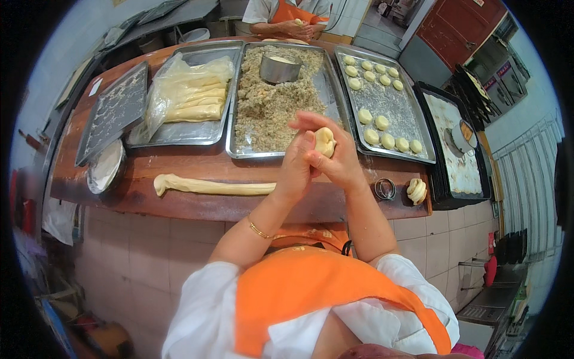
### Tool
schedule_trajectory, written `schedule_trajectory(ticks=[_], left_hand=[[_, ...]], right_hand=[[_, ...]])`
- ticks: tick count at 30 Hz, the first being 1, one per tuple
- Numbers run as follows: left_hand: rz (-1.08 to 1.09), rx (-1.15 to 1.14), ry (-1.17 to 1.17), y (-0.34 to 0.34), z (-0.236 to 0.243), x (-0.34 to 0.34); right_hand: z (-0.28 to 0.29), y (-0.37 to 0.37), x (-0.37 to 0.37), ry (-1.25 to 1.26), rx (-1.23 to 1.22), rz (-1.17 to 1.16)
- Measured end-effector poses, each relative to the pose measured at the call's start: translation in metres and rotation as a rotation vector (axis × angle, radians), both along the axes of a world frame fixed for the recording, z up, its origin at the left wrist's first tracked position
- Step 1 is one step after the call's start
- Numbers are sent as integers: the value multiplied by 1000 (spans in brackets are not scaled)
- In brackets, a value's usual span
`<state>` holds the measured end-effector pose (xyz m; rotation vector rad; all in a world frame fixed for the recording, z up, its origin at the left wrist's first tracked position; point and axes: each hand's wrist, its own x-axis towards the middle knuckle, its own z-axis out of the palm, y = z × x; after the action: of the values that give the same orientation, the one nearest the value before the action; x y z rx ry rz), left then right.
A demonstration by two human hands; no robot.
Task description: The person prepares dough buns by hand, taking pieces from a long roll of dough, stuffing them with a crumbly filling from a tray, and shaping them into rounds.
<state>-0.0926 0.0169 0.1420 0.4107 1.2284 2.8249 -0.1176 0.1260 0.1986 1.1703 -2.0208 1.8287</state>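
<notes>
Over the table's near middle, my left hand and my right hand are closed together around a pale dough ball. Its gathered, folded side shows between my fingers, while its underside is hidden in the palms. Below and to the left lies a long dough rope on the wooden table. Just beyond my hands stands a metal tray of crumbly, greenish-beige filling, with a round metal container resting in it. Several round dough pieces sit on a floured tray at the right.
Dough strips lie partly under plastic at the left, near a dark tray and a flour bowl. Metal ring cutters and a twisted dough lump are at the near right. Across the table, a person also handles dough.
</notes>
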Motion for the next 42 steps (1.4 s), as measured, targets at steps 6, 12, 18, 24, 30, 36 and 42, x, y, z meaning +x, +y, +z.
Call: schedule_trajectory(ticks=[6, 12, 18, 24, 30, 36, 42], left_hand=[[-53, 72, -24, 6, 11, 8], [-78, -36, 14, 0, 14, 8], [148, -128, -71, 17, 16, 13], [-105, -50, -9, 2, 20, 14], [-123, -181, -169, 1, 22, 17], [-78, -249, 72, 5, 34, 16], [-157, -296, 67, -6, 7, 12]], right_hand=[[0, 4, 9, -321, -40, -121], [4, 8, -1, 128, 63, -64], [-8, 10, 2, 100, 138, -184], [-9, 6, 5, -55, -119, -172], [-2, 14, 8, -132, 37, 70], [-8, 22, -8, -327, -227, 52], [-9, 19, -1, -109, -30, 64]])
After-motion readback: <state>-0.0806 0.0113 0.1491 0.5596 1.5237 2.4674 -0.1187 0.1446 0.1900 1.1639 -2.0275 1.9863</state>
